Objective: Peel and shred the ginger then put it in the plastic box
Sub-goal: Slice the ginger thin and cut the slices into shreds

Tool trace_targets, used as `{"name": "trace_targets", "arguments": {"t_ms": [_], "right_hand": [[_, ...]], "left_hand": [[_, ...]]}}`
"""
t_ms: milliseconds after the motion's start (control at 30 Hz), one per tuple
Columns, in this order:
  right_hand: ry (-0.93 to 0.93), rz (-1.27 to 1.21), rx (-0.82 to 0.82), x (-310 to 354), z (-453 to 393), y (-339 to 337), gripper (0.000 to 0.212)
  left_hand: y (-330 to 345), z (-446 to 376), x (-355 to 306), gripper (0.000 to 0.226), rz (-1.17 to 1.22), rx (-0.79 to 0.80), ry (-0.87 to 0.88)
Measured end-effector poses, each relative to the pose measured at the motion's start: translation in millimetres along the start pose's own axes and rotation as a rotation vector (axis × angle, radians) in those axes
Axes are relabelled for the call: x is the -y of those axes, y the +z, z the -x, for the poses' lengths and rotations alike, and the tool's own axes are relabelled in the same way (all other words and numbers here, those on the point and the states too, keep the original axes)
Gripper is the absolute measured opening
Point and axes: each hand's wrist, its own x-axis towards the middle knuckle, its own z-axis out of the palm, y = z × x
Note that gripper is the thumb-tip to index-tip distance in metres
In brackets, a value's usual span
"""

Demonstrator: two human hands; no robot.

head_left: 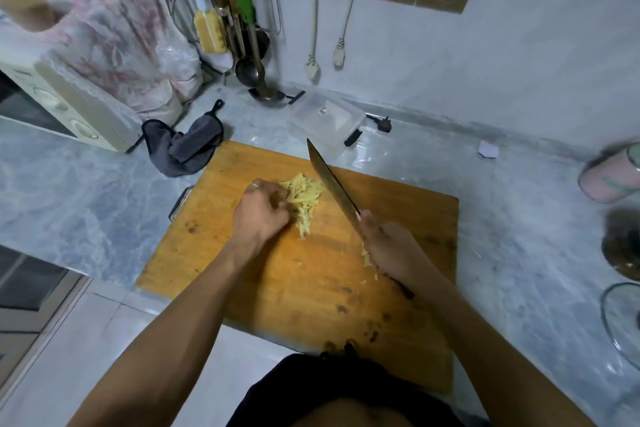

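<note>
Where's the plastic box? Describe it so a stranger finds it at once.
Start at the wooden cutting board on the marble counter. Just past its far edge, near the wall, sits the plastic box. It is clear and rectangular with black clips, unlike the dark cloth to its left.

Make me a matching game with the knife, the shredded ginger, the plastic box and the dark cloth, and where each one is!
Things:
1. knife
2. shredded ginger
3. plastic box
4. dark cloth

Places:
A. on the counter behind the cutting board
B. piled on the board by the left hand
C. held in the right hand
D. on the counter at the board's far left corner

Pairs: 1-C, 2-B, 3-A, 4-D
</note>
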Motion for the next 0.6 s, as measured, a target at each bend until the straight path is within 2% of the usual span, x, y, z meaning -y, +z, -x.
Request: {"name": "trace_targets", "arguments": {"t_ms": [133,267,367,467,600], "right_hand": [[0.021,0.066,-0.080,14.5,-15.0,9.3,0.069],[0.049,0.146,-0.105,24.8,-26.4,23.1,0.071],[0.049,0.189,-0.059,26.2,-24.0,37.0,0.073],[0.043,0.175,0.007,23.5,-17.7,47.8,0.075],[0.061,0.081,0.048,16.6,-10.1,47.0,0.074]], "left_hand": [[11.0,-20.6,-7.4,0.064,-0.109,0.201,0.163],[28.4,-40.4,-15.5,0.094,-0.243,0.374,0.210],[32.3,-42.1,-8.7,0.089,-0.276,0.384,0.218],[25.9,-33.3,8.4,0.072,-0.186,0.330,0.214],[8.2,-15.2,29.0,0.064,-0.058,0.325,0.168]]}}
